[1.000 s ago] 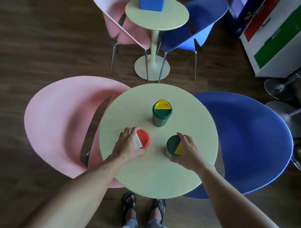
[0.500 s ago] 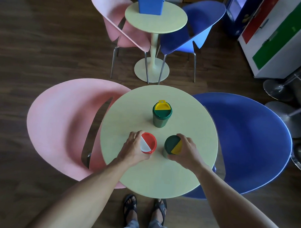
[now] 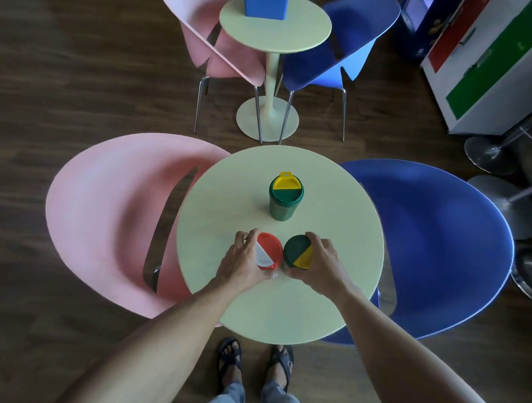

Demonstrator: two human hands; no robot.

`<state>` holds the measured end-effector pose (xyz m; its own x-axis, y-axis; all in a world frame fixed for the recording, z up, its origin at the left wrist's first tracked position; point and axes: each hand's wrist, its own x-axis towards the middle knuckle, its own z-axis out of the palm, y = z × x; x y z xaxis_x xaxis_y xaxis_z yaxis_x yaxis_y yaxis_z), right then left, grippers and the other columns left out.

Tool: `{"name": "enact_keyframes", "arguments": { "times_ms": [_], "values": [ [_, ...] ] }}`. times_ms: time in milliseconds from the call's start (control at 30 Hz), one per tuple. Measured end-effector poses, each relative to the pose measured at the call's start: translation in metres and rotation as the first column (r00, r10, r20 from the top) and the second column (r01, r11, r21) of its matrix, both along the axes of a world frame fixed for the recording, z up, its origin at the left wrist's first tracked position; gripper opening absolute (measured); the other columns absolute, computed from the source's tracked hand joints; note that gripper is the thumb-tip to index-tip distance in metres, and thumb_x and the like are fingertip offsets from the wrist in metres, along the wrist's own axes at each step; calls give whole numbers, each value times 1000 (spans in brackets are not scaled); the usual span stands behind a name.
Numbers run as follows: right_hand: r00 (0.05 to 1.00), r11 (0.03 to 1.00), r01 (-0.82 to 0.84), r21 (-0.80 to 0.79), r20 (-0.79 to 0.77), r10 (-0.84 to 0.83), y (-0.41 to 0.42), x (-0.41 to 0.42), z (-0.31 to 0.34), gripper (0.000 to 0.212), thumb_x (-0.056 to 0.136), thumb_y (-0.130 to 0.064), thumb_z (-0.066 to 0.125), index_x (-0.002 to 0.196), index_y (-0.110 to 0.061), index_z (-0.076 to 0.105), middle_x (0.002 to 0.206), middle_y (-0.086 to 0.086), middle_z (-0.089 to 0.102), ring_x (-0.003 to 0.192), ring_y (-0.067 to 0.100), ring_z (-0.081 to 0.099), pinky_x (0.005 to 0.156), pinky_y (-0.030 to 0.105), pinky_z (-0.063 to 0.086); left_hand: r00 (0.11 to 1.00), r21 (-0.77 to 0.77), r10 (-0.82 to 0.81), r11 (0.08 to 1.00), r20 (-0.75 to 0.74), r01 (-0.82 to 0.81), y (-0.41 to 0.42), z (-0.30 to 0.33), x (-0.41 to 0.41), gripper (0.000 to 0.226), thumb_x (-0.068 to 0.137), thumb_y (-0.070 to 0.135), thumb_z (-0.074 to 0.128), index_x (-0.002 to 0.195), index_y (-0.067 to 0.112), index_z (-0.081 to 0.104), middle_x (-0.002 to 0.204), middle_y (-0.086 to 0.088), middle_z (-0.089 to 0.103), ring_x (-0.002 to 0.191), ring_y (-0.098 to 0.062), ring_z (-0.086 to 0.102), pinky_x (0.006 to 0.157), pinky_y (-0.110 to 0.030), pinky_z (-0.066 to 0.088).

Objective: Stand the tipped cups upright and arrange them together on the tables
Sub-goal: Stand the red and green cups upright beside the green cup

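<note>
Nearly done on the near table: red cup gripped in left hand, green cup gripped in right hand, both upright and side by side, third cup standing apart, not yet grouped.

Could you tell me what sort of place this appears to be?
Probably a play corner or casual café seating area: small round tables with pink chairs and blue chairs, lidded plastic cups, and a brightly panelled cabinet on wooden flooring.
</note>
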<state>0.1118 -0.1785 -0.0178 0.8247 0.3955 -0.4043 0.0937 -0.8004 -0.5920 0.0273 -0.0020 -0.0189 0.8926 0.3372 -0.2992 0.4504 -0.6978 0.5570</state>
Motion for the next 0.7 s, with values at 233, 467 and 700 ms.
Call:
{"name": "enact_keyframes", "arguments": {
  "times_ms": [233,467,700],
  "values": [
    [1000,1000,-11,0,7,11,-2,-2,1,96,66,-53,84,143,-31,31,134,3,40,99,17,44,69,26,53,1000,-10,14,1000,-7,-14,-2,1,-1,100,56,48,84,136,25,30,129,-7,40,112,-32,54,85,-40,50],
    [990,997,43,-68,137,-33,10,22,12,87,78,-72,58,146,-26,31,148,6,38,128,28,48,95,41,47,1000,-43,-2,999,-8,2,3,4,-3,106,55,59,81,140,29,27,137,-2,36,121,-26,47,90,-42,49],
    [969,996,-52,-71,239,67,85,102,28,76,82,-56,62,145,-27,33,149,9,35,129,35,43,96,46,47,1000,18,-1,1000,9,0,2,0,-6,97,63,57,75,143,29,27,143,9,32,129,-17,41,91,-42,49]
  ]
}}
